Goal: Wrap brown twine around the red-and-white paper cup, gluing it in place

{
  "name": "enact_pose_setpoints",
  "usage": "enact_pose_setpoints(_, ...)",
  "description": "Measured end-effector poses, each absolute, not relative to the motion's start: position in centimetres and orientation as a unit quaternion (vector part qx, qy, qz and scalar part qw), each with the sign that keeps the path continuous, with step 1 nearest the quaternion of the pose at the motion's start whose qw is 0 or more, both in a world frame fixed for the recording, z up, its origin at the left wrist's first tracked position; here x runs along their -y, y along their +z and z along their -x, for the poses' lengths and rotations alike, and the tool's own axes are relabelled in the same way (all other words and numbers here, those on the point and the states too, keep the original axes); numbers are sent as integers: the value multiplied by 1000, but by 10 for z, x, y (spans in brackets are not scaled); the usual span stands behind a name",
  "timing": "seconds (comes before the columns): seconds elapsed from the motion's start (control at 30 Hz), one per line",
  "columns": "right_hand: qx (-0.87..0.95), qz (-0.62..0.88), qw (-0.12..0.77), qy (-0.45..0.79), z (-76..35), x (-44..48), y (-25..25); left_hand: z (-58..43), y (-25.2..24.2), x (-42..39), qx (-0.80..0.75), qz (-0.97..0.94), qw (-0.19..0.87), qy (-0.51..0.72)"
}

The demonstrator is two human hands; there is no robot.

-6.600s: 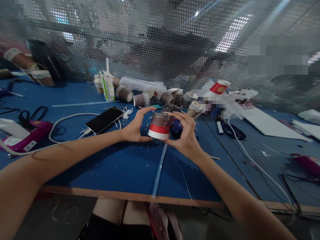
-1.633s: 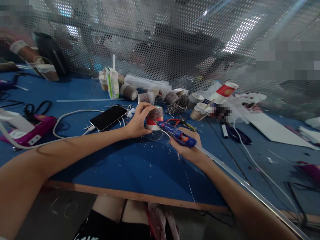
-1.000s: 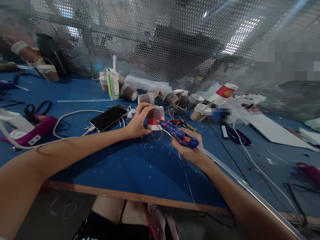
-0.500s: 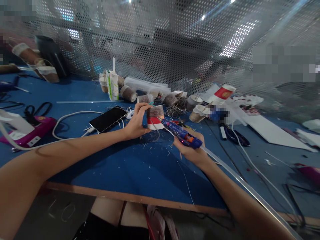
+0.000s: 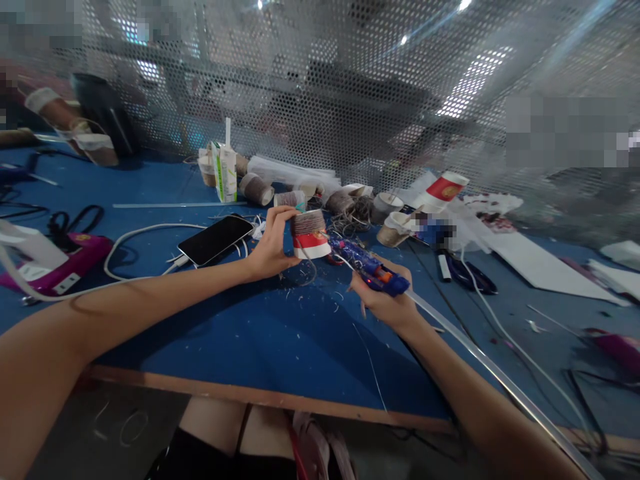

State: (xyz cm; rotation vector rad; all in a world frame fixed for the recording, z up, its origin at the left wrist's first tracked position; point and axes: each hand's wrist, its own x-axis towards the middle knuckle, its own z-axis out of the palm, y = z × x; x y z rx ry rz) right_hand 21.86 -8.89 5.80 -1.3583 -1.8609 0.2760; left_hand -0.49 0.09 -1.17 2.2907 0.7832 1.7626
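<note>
My left hand point(image 5: 273, 245) grips a paper cup point(image 5: 312, 244) from its left side, above the blue tabletop. Brown-grey cord is wound around the cup's upper part; its lower part shows red and white. A loose end of cord hangs below the cup. In my right hand point(image 5: 384, 297) is a blue hot glue gun point(image 5: 369, 268), its nozzle pointing at the cup's right side. Whether the tip touches the cup I cannot tell. From the gun's back a long clear glue stick point(image 5: 480, 353) runs down over my right forearm.
A phone point(image 5: 216, 240) with a white cable lies left of my left hand. Behind the cup are several cord-wrapped cups point(image 5: 257, 189), a drink carton point(image 5: 226, 173) and tangled cord point(image 5: 356, 217). Pliers point(image 5: 473, 275) lie at right, near white board point(image 5: 555, 270). A purple power strip point(image 5: 83, 260) sits left.
The glue gun's nozzle has drawn slightly to the right from the cup's side. The cup has turned a little, showing more of its red band. Both hands keep their grip.
</note>
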Motion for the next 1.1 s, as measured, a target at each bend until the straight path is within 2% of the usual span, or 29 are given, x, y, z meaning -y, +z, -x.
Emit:
enact_pose_setpoints(0.23,711,533,434,148,-221,86,55,4,-12,0,-258,-760,54,593)
enact_pose_setpoints(0.8,709,545,423,150,-226,78,52,6,-13,-1,-224,-763,94,599)
enact_pose_setpoints(0.9,717,564,390,125,-232,72,54,5,-12,-1,-207,-756,100,613)
enact_pose_setpoints(0.97,745,566,348,60,-239,65,55,5,-12,-1,-202,-752,103,618)
enact_pose_setpoints(1.1,781,592,184,-65,-255,49,59,8,-12,-2,-206,-757,107,611)
